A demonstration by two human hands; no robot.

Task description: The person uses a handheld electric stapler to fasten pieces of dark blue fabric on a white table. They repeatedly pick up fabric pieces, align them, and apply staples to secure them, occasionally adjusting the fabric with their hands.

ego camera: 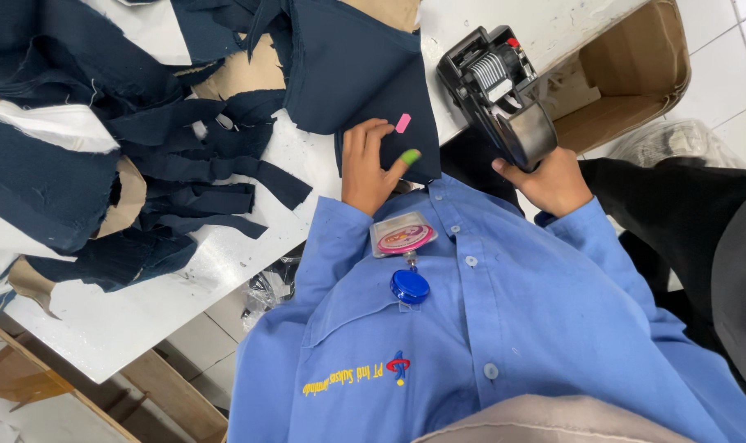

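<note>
Head view: my left hand (371, 168) is pressing spread fingers on a navy fabric piece (365, 74) already bearing one pink sticker (402, 123); my right hand (553, 180) is gripping the label gun (496, 90); the heaped navy pieces (102, 148) are showing no stickers.

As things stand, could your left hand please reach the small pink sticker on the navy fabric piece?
Probably yes. The left hand already rests flat on the navy fabric piece, and the pink sticker lies just beyond its fingertips with nothing between them. The right hand holds the black label gun off to the side.

blue button shirt (504, 328) | round blue badge reel (410, 286) | green fingertip cover (410, 155)
</note>
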